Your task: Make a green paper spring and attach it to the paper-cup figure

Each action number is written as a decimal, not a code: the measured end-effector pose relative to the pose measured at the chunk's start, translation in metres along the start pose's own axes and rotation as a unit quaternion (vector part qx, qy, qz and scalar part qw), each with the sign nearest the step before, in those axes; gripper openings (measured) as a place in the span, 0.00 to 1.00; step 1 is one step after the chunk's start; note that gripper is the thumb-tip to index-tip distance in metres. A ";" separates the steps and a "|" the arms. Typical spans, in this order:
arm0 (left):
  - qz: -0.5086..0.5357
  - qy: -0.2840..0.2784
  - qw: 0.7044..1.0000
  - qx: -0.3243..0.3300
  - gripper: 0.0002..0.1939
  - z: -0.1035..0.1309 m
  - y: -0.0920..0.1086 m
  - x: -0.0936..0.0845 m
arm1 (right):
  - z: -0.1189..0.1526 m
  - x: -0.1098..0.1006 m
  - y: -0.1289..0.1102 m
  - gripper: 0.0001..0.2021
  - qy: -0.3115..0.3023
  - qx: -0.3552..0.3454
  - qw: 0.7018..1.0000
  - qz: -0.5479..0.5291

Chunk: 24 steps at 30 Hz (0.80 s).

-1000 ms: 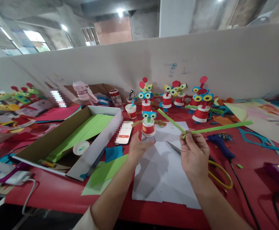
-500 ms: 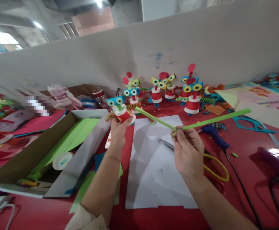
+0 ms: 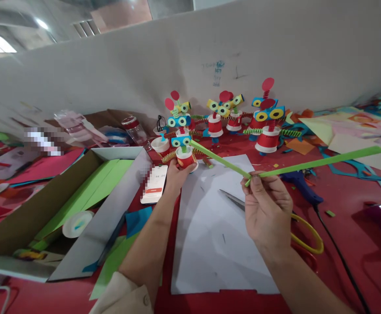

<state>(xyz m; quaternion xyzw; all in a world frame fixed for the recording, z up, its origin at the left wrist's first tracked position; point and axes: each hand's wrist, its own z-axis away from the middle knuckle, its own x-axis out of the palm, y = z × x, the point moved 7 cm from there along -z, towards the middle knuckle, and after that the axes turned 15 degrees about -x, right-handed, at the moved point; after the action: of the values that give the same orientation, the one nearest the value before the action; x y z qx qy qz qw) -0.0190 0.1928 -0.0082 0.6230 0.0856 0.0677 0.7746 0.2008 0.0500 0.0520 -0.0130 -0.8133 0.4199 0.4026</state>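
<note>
My left hand (image 3: 178, 176) is closed around a red-and-white paper cup figure (image 3: 186, 158) with a blue head, round eyes and folded paper arms. It is close to the other figures at the back. Between the thumb and fingers of my right hand (image 3: 265, 205) two green paper strips (image 3: 321, 163) are pinched where they cross, forming a wide V above the white sheet (image 3: 210, 244). Scissors (image 3: 308, 233) with yellow and red handles lie beneath that hand, their blades on the sheet.
Several finished cup figures (image 3: 270, 137) line the wall. An open box (image 3: 111, 218) with green paper is at left, beside a phone (image 3: 156, 185). To the right are a blue glue gun (image 3: 303, 187) with its cable and paper scraps (image 3: 354, 168).
My left hand has carried the cup figure to the right, uncovering the phone and a white-rimmed cup behind. My right hand still pinches the strips, slightly farther right and lower in view.
</note>
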 end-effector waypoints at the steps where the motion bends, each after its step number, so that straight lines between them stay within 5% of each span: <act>1: -0.004 -0.007 1.000 0.001 0.26 0.001 0.000 0.002 | 0.000 -0.001 0.000 0.03 0.004 -0.002 1.000 0.001; 20: -0.010 -0.003 1.000 0.010 0.26 0.006 0.001 0.006 | -0.003 -0.010 0.001 0.06 0.023 -0.013 1.000 0.000; 24: -0.032 0.005 0.999 0.008 0.29 0.011 0.004 -0.005 | -0.005 -0.009 0.000 0.07 0.022 -0.020 1.000 0.003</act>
<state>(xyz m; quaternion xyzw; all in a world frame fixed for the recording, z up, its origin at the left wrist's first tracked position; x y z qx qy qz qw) -0.0210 0.1818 -0.0013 0.6257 0.1097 0.0456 0.7709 0.2106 0.0505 0.0476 -0.0329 -0.8124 0.4041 0.4190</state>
